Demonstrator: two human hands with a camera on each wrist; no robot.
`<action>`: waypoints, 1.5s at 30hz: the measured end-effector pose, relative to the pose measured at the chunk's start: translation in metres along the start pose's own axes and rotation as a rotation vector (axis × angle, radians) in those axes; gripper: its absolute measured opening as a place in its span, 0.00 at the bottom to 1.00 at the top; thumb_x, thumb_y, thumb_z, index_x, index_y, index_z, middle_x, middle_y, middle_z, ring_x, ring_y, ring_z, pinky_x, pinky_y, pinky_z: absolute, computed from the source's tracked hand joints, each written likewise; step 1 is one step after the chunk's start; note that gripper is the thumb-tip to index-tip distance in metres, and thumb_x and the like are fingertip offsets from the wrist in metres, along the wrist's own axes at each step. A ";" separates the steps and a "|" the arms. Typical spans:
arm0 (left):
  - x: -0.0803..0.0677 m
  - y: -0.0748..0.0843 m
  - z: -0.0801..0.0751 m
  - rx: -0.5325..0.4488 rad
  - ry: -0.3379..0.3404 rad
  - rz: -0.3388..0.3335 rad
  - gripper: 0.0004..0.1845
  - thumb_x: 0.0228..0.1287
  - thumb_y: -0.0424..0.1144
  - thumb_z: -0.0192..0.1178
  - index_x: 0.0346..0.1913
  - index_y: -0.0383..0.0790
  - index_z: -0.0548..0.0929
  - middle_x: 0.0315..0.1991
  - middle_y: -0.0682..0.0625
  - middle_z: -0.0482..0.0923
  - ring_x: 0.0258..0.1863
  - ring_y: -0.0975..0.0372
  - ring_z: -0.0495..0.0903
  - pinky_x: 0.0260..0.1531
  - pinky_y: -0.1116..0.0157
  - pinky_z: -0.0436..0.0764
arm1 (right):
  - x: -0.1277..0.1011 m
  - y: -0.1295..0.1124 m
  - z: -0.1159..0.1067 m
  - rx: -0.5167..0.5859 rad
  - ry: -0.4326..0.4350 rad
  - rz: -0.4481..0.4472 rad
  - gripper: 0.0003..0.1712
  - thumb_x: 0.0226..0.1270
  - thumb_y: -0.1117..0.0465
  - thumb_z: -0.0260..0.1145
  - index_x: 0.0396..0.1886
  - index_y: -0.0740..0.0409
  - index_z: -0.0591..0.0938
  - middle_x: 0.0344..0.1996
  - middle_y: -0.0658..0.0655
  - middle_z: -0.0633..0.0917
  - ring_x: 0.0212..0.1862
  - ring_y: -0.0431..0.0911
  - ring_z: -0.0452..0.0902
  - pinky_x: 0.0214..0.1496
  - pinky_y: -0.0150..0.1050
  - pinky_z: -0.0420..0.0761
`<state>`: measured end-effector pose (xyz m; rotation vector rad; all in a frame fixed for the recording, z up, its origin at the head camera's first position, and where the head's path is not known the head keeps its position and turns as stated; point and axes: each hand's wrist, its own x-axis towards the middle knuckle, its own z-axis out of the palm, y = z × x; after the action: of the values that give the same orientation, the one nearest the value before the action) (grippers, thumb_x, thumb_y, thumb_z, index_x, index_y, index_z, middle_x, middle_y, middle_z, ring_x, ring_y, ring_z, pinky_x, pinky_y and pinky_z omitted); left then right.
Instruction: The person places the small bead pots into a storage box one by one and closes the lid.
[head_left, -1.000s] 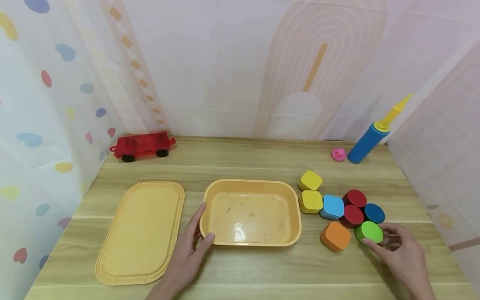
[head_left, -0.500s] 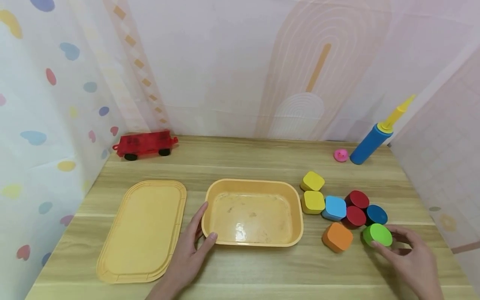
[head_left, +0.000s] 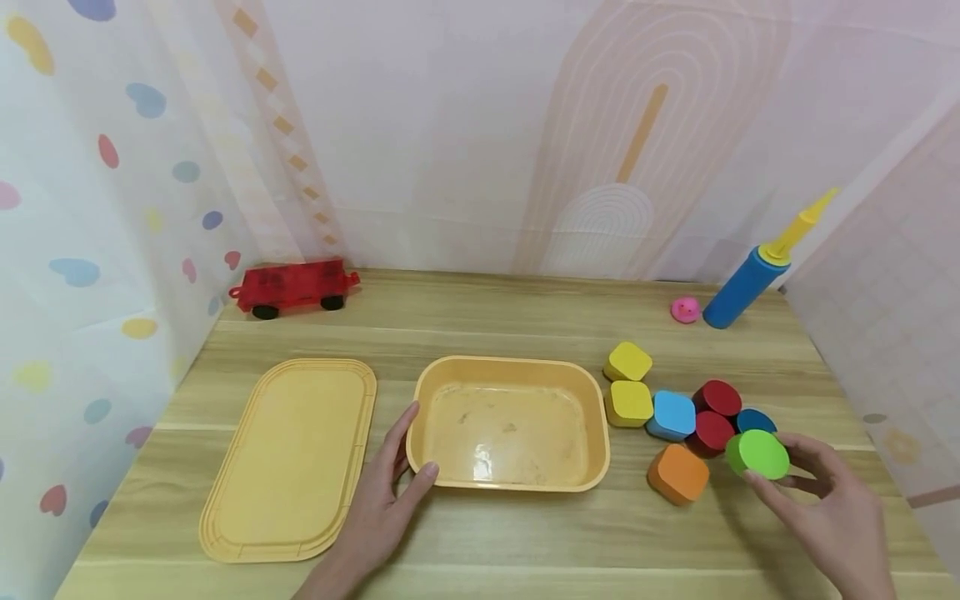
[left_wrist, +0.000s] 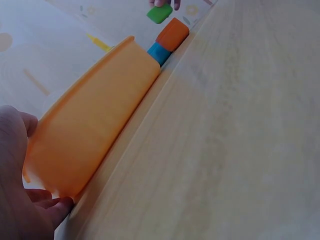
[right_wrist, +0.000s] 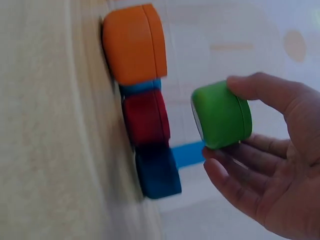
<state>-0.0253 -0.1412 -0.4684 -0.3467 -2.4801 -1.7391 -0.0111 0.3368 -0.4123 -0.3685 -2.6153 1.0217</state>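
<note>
Head view, right side: right hand (head_left: 836, 508) pinches a green block (head_left: 759, 455) between thumb and fingers.
Green block position: raised off the bench (head_left: 540, 542), flat face tilted upward; right of the orange block (head_left: 678, 473) and partly covering the dark blue block (head_left: 755, 420) behind it.
Right wrist check: clear gap between green block and bench; thumb on one side of the block, fingers on the opposite side.
Left hand (head_left: 382, 500): holds the left end of the tub (head_left: 510, 367), thumb at the near left corner, fingers against the outer end wall.
Tub: upright on the bench, long side across; glossy floor with faint dark marks and one bright reflection.
Block group: light blue block (head_left: 672, 415) next to two dark red blocks, one farther back (head_left: 717, 398), one nearer (head_left: 710, 434); two yellow blocks, rear (head_left: 628, 361) and front (head_left: 630, 403), just beside the tub's right end.
Left of tub: flat yellow panel (head_left: 288, 458), rounded corners, ridged border, lying on the bench.
Back edge: red wagon (head_left: 296, 285) with black wheels at left; pink duck (head_left: 686, 310) beside a blue pump (head_left: 746, 287) with yellow tip at right.
Backdrop (head_left: 450, 142): pale printed fabric.
</note>
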 end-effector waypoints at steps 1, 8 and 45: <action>0.000 0.000 0.000 -0.004 -0.001 0.000 0.38 0.77 0.35 0.57 0.82 0.51 0.52 0.79 0.43 0.57 0.75 0.48 0.64 0.69 0.49 0.69 | 0.000 -0.003 0.000 0.008 0.000 -0.009 0.37 0.51 0.59 0.84 0.61 0.61 0.80 0.44 0.24 0.75 0.43 0.16 0.72 0.37 0.16 0.81; 0.000 0.001 0.001 -0.016 0.006 0.002 0.38 0.76 0.35 0.58 0.82 0.50 0.53 0.79 0.42 0.57 0.75 0.48 0.64 0.69 0.50 0.68 | 0.008 -0.021 -0.008 0.044 -0.031 -0.103 0.35 0.52 0.64 0.83 0.60 0.63 0.79 0.46 0.25 0.77 0.46 0.18 0.73 0.40 0.16 0.80; 0.001 -0.003 0.001 -0.032 -0.001 -0.013 0.40 0.75 0.35 0.59 0.82 0.51 0.51 0.80 0.41 0.55 0.75 0.49 0.64 0.68 0.76 0.66 | 0.026 -0.130 0.065 0.390 -0.468 -0.289 0.32 0.56 0.63 0.81 0.61 0.56 0.80 0.54 0.53 0.84 0.52 0.39 0.81 0.52 0.30 0.86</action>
<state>-0.0266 -0.1412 -0.4715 -0.3349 -2.4634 -1.7853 -0.0755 0.2139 -0.3632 0.3729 -2.6407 1.6173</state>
